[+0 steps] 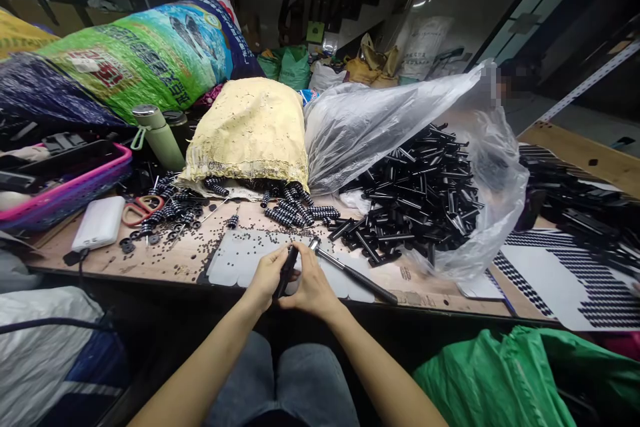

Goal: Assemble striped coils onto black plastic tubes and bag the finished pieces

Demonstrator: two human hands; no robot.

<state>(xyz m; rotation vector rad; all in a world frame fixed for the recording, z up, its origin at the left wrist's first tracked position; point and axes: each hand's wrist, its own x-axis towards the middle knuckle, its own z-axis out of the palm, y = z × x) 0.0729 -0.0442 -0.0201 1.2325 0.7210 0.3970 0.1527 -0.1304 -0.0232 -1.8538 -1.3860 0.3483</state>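
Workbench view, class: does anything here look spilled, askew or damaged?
Tiny dark pieces lie scattered across the workbench and pale mat, as if spilled. Black parts tumble from the open clear bag, and the yellow sack has a frayed edge.

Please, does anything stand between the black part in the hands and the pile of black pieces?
Yes: the hammer lies low on the table between the black part and the pile. The right hand is also on that side. Nothing tall is visible between them.

Hammer (357, 275) — right of hands (311, 283)
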